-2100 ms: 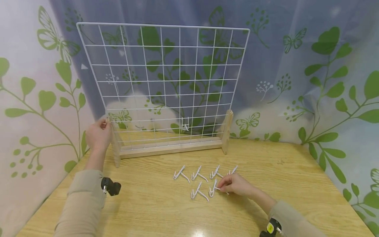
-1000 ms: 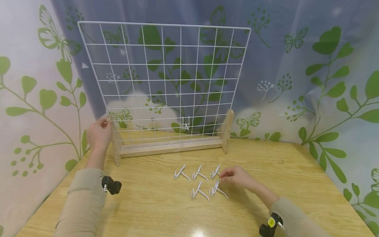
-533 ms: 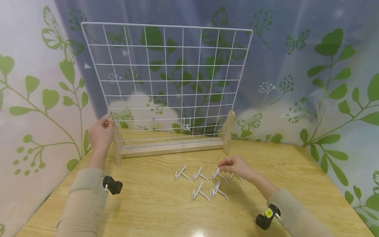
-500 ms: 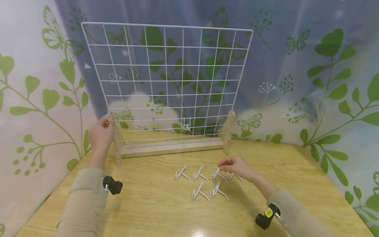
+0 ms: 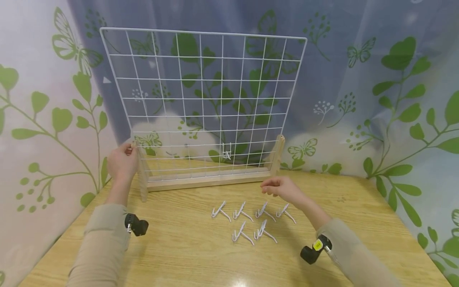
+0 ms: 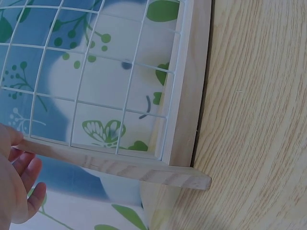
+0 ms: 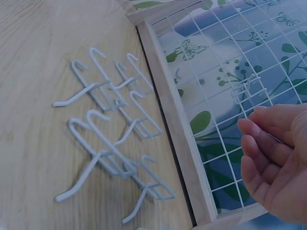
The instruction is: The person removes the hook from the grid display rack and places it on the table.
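Note:
A white wire grid panel [image 5: 211, 98] stands in a wooden stand [image 5: 211, 182] at the back of the table. My left hand [image 5: 122, 162] grips the top of the stand's left upright [image 6: 120, 167], thumb and fingertips at its end. A white double-pronged hook [image 5: 227, 152] hangs on a low part of the grid, right of its middle. In front of the stand, several more white wire hooks [image 5: 264, 232] lie on the table in two rows. My right hand [image 5: 285, 190] is raised behind the right end of the back row, fingers loosely bent and holding nothing.
The wood-grain table [image 5: 186, 255] runs up to a printed cloth backdrop [image 5: 358, 119] with leaves and butterflies, which surrounds it at the back and sides. The stand's right upright [image 5: 277, 153] is close behind my right hand.
My right hand has let go of the hook at the right of the back row, left it on the table, and moved up and away toward the stand. My left hand keeps its place.

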Demonstrator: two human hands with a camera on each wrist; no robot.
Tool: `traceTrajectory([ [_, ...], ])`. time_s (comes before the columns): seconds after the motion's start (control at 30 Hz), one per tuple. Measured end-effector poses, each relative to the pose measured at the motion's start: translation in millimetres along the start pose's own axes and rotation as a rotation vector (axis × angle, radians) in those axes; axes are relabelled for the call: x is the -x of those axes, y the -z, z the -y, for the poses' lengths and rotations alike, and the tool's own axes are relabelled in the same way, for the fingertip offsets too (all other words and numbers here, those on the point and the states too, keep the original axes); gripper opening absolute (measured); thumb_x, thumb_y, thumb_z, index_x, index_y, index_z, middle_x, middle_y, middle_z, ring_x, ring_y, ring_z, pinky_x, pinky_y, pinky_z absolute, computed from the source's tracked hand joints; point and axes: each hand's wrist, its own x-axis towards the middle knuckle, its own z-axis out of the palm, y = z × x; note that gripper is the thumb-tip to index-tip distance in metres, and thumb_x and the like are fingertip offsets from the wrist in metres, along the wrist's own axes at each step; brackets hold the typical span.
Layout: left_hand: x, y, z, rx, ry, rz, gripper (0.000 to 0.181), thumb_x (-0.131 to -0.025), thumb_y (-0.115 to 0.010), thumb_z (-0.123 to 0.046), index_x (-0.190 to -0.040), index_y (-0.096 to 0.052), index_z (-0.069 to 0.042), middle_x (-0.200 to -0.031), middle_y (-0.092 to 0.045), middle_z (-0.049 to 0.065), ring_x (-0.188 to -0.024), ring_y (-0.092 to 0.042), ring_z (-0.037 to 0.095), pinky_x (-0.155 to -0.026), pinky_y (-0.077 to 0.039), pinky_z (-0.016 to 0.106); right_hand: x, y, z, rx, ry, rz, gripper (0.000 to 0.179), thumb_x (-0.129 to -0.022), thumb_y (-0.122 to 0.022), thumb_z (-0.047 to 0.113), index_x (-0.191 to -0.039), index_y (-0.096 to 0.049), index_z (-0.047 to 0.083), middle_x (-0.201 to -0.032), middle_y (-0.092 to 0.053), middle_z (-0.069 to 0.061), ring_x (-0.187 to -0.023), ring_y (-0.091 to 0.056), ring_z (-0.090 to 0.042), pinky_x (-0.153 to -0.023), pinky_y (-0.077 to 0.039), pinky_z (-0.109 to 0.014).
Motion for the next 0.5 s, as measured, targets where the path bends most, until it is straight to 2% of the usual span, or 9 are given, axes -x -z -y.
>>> traceTrajectory([
  [0.2, 1.2, -0.4, 0.2, 0.0, 0.008, 0.004, 0.04, -0.095, -0.043, -0.033, -0.118, -0.062, -0.006, -0.105, -0.065, 0.016, -0.096, -0.058, 0.034, -0.08, -0.041, 0.045, -9.7, 1, 8, -0.028, 0.019, -0.014, 0.027, -0.09, -0.058, 0.015, -0.109, -0.062, -0.004, -0.093, -0.068, -0.01, -0.086, -0.059, -0.028, -0.071, -0.048, -0.034],
  [0.37, 2.1, -0.1, -0.5, -0.014, 0.021, 0.003, 0.041, -0.094, -0.042, -0.033, -0.118, -0.062, -0.007, -0.105, -0.065, 0.015, -0.097, -0.058, 0.035, -0.08, -0.042, 0.046, -18.7, 2, 13, -0.052, 0.013, -0.047, 0.027, -0.09, -0.058, 0.015, -0.11, -0.062, -0.004, -0.093, -0.068, -0.009, -0.08, -0.057, -0.02, -0.066, -0.047, -0.032],
  [0.5, 0.8, 0.0, -1.1, -0.018, 0.021, 0.006, 0.042, -0.094, -0.041, -0.034, -0.119, -0.062, -0.006, -0.107, -0.065, 0.015, -0.098, -0.057, 0.035, -0.081, -0.041, 0.047, -24.7, 4, 18, -0.081, -0.009, -0.068, 0.029, -0.09, -0.06, 0.017, -0.111, -0.063, -0.003, -0.091, -0.068, -0.006, -0.071, -0.053, -0.014, -0.054, -0.04, -0.025],
])
